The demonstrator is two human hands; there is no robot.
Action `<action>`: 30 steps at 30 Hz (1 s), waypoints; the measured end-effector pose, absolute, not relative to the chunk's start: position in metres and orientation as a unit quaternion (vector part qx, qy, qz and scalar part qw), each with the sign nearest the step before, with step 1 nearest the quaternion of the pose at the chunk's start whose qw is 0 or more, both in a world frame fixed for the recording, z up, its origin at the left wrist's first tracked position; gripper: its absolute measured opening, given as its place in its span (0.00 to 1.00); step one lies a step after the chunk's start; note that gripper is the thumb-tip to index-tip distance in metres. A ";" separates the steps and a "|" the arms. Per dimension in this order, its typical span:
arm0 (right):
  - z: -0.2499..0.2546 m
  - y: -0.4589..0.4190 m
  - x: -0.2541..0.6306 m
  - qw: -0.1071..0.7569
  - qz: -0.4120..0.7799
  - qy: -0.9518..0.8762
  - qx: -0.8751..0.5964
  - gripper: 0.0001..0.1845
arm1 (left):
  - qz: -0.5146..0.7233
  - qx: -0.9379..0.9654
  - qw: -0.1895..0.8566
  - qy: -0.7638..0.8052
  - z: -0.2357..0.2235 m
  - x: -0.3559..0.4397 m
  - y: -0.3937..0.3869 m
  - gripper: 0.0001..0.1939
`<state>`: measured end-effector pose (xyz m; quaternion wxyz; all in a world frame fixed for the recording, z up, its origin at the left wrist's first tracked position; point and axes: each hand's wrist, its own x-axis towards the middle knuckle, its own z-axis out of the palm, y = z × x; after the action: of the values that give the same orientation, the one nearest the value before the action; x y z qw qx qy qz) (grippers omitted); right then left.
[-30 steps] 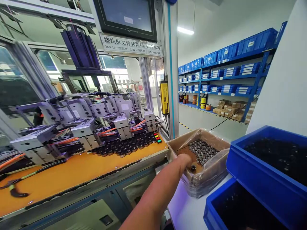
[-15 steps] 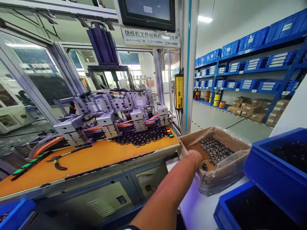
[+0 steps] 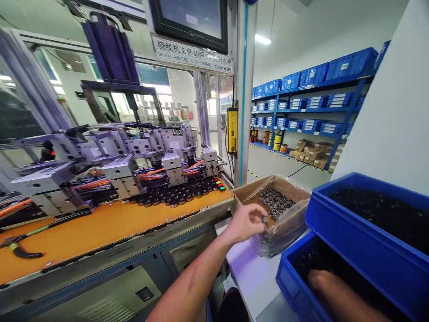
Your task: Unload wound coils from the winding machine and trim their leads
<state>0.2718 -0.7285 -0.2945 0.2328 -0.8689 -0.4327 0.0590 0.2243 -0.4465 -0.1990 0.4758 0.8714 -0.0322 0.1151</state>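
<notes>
My left hand (image 3: 246, 222) hovers at the near edge of a plastic-lined cardboard box (image 3: 284, 223), its fingers pinched on a small dark metal ring part (image 3: 265, 220). Several more such parts (image 3: 275, 202) lie heaped inside the box. My right hand (image 3: 318, 281) reaches into the lower blue bin (image 3: 293, 279), which holds dark parts; its fingers are buried there and hidden. A second blue bin (image 3: 355, 232) of dark parts sits stacked above it.
To the left stands a winding machine (image 3: 134, 161) with a row of dark parts (image 3: 174, 197) on an orange bench top (image 3: 100, 228). A screen (image 3: 191, 20) hangs above, a yellow sensor bar (image 3: 231, 129) sits on the post, and blue shelving (image 3: 308, 107) lines the far wall.
My left hand has drawn back out of the cardboard box with a small part pinched in it. My right arm has come into view inside the lower blue bin.
</notes>
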 end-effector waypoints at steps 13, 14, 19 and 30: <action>-0.203 -0.679 0.218 0.256 -0.229 -0.606 -0.718 0.09 | 0.211 0.624 0.749 -0.069 -0.219 0.063 -0.448 0.12; -0.198 -0.672 0.202 0.273 -0.258 -0.616 -0.693 0.09 | 0.215 0.628 0.746 -0.062 -0.219 0.059 -0.451 0.14; -0.196 -0.654 0.147 0.332 -0.245 -0.647 -0.641 0.09 | 0.261 0.638 0.722 -0.066 -0.232 0.045 -0.467 0.15; -0.213 -0.657 0.152 0.397 -0.185 -0.638 -0.633 0.13 | 0.210 0.539 0.813 -0.066 -0.243 0.050 -0.488 0.14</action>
<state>0.1519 -0.6572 -0.2129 0.3966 -0.6333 -0.6384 -0.1847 0.0496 -0.4877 -0.2432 0.8127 0.5394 -0.0656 0.2105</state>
